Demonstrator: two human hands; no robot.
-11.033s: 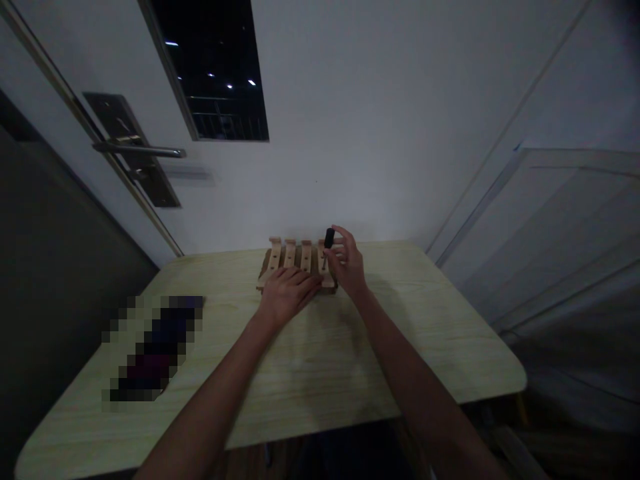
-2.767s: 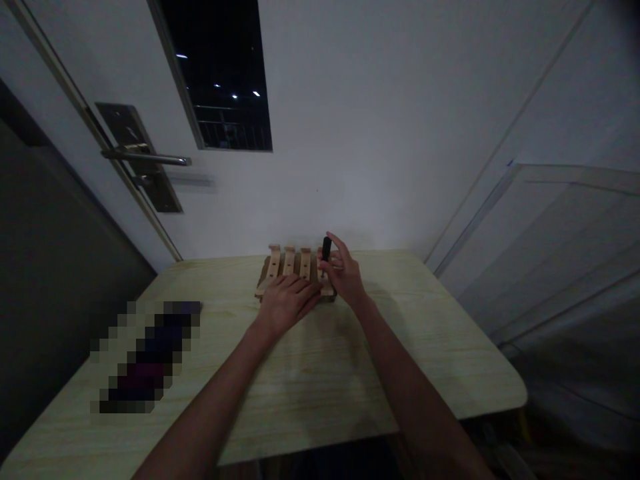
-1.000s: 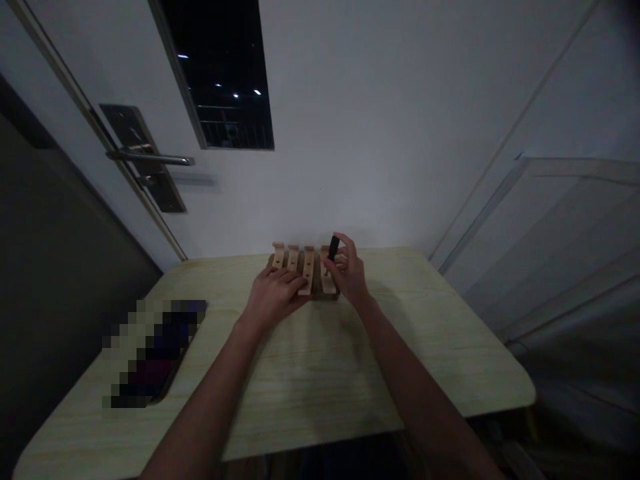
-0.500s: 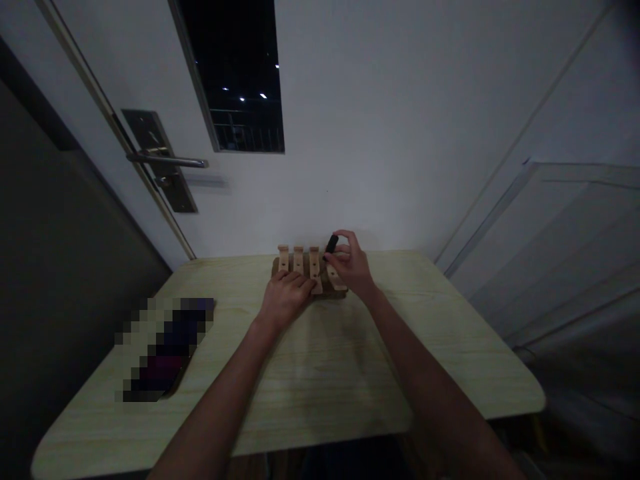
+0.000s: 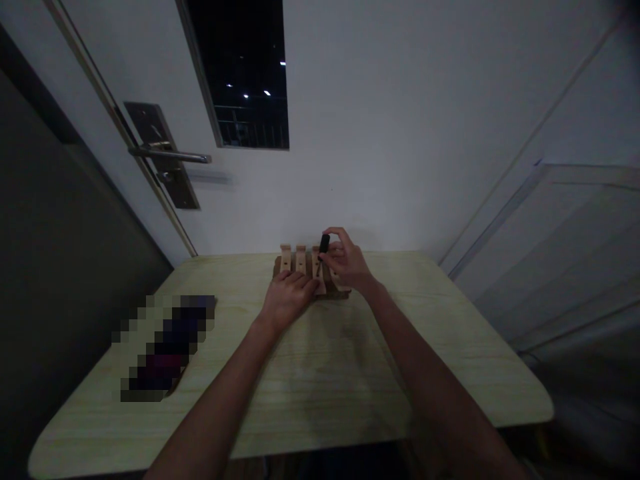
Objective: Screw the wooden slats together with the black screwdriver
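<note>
A small wooden rack (image 5: 301,261) with several light slats on a darker base lies at the far middle of the pale wooden table (image 5: 310,373). My left hand (image 5: 286,300) lies flat on its near left part, fingers stretched over the slats. My right hand (image 5: 346,265) is closed round a black-handled screwdriver (image 5: 324,245), held upright with its tip down on one of the right-hand slats. The tip itself is too small to make out.
A blurred-out dark flat object (image 5: 165,347) lies on the table's left side. Behind the table is a white wall with a dark window (image 5: 240,73), and a door with a metal lever handle (image 5: 167,157) at left. A white panel (image 5: 575,247) leans at right.
The screwdriver and my right hand have shifted slightly left along the slats since one second ago. My left hand stays pressed on the rack. The view has drifted a little.
</note>
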